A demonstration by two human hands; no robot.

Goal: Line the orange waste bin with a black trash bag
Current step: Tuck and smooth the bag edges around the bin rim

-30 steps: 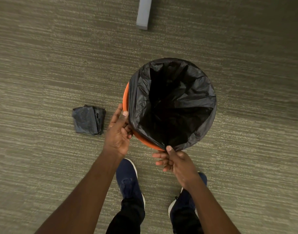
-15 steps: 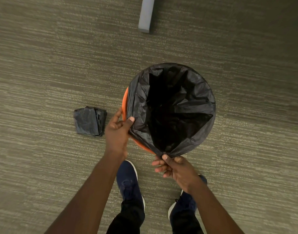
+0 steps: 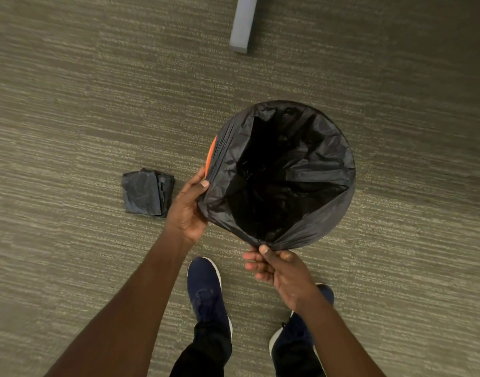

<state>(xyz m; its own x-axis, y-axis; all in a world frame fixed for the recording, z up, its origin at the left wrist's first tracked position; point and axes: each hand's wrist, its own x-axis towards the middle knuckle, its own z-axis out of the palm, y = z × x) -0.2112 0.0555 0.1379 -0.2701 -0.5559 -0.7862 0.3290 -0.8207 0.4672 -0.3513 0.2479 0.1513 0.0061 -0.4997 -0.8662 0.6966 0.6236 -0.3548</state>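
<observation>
Both hands pinch the bag's (image 3: 282, 170) hem: left hand (image 3: 188, 205) should stretch it over the bin's (image 3: 211, 153) exposed orange rim (gently, thin plastic) while right hand (image 3: 279, 270) anchors.

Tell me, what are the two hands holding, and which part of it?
Both hold the crinkly black plastic trash bag by its open edge: the left hand at the bin's left side, the right hand pinching the nearest gathered edge.
</observation>
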